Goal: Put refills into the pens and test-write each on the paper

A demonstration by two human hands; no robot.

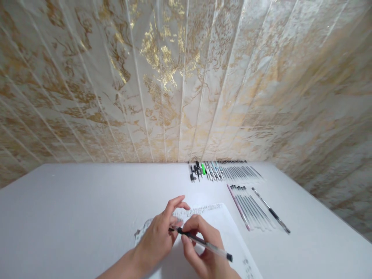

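My right hand (pixel 205 248) is closed around a clear-barrelled gel pen (pixel 213 248) with a black grip and a black end. The pen slants up to the left, its front end reaching in at my left hand (pixel 158 234). That hand is curled about the dark front tip, with its upper fingers raised and bent; its thumb is mostly hidden. Exactly how it grips the tip is unclear. Beneath both hands lies a white sheet of paper (pixel 229 228) with rows of small dark scribbles along its far edge and more near its lower right corner.
Right of the paper lie a pink pen (pixel 238 207), several slim refills (pixel 252 209) and a black-gripped pen (pixel 271 211). At the table's back edge are pen parts (pixel 196 170), a green piece (pixel 203 169) and more refills (pixel 241 173). A gold-patterned curtain (pixel 162 97) hangs behind the white table (pixel 72 209).
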